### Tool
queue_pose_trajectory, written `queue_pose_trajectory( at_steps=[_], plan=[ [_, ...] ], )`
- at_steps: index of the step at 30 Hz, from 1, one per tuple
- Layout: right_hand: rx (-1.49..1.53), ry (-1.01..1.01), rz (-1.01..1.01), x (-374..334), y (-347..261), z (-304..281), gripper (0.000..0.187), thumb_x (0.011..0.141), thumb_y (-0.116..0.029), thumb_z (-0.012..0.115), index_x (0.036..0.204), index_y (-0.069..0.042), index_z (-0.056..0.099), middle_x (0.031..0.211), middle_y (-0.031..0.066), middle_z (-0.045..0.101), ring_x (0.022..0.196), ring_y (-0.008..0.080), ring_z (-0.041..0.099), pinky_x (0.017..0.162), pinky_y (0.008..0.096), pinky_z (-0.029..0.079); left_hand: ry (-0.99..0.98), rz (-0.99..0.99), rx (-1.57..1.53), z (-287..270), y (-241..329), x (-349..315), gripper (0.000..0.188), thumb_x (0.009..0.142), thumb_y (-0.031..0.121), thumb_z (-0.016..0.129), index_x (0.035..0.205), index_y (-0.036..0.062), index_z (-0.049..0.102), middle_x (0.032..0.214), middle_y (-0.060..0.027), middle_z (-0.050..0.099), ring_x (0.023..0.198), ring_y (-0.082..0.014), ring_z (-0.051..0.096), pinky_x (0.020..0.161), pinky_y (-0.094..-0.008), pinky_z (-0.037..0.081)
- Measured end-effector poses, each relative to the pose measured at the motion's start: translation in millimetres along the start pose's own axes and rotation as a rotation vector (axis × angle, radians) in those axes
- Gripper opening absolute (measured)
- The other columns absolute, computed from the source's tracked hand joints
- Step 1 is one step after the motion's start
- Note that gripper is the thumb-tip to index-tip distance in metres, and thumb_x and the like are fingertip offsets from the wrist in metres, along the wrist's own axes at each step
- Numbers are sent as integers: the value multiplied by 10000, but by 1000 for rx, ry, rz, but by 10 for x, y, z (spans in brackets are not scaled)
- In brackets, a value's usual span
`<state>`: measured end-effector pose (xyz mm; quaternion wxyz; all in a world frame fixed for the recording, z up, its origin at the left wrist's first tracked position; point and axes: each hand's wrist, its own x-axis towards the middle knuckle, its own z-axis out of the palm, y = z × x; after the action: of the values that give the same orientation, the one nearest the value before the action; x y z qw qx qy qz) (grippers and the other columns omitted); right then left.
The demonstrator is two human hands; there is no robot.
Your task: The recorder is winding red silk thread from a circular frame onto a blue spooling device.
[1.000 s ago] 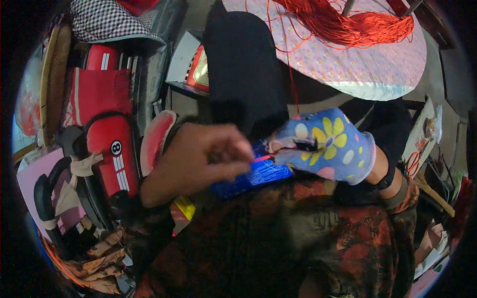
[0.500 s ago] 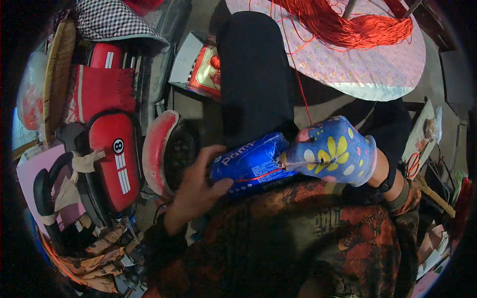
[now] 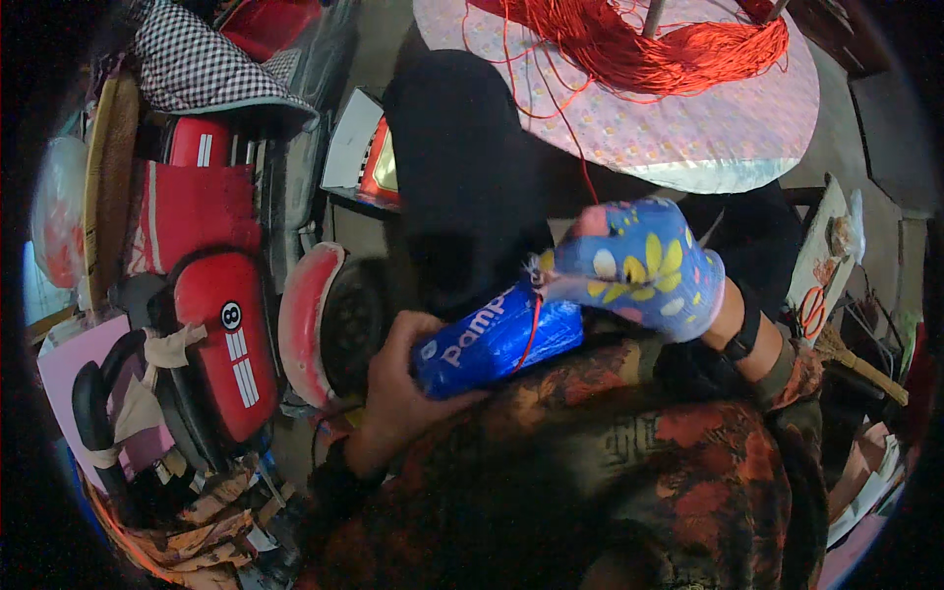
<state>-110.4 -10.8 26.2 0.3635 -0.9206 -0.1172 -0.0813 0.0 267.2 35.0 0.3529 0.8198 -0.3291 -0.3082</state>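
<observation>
A blue plastic package (image 3: 551, 344), shaped like a fat roll, lies tilted across my lap. My bare left hand (image 3: 398, 379) is closed around its left end, thumb on top and fingers below. On my right hand (image 3: 639, 265) is a blue glove with yellow leaves and white dots. Its fingers are pinched together on thin red cord (image 3: 534, 329) at the package's upper edge. The cord crosses the package's front, and another stretch runs from the glove up to a large skein of red cord (image 3: 688, 61). The gloved fingertips are partly hidden.
The skein lies around upright rods on a round pink-covered table (image 3: 708, 138). To the left stand a red-and-black ride-on vehicle (image 3: 226, 334) and a red curved fender (image 3: 307, 324). Scissors with orange handles (image 3: 812, 313) and a straw brush (image 3: 865, 374) are at the right. An open box (image 3: 349, 147) stands ahead.
The package has turned, its right end now showing more front face. My left hand has shifted under its left end. The cord on it now runs upward across it instead of lengthwise.
</observation>
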Motion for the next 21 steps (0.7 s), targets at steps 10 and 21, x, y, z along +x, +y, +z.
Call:
queue_pose_trajectory(
  at_steps=[10, 21],
  plan=[
    [328, -15, 313, -399, 570, 695, 199, 831, -213, 619, 992, -120, 688, 939, 63, 673, 836, 244, 647, 736, 323, 517, -158, -185, -736, -70, 100, 448, 753, 668, 84, 788, 1333, 29, 440, 1185, -75, 587, 1078, -170, 567, 951, -319, 443],
    [-89, -146, -54, -418, 3, -111, 288, 796, -348, 590, 1062, -241, 563, 1055, 17, 574, 1053, 229, 537, 1083, 481, 276, 173, 3, -383, 7, 281, 906, 487, 745, 192, 753, 1151, 36, 534, 1080, -57, 624, 956, -195, 603, 880, -307, 458]
  ],
)
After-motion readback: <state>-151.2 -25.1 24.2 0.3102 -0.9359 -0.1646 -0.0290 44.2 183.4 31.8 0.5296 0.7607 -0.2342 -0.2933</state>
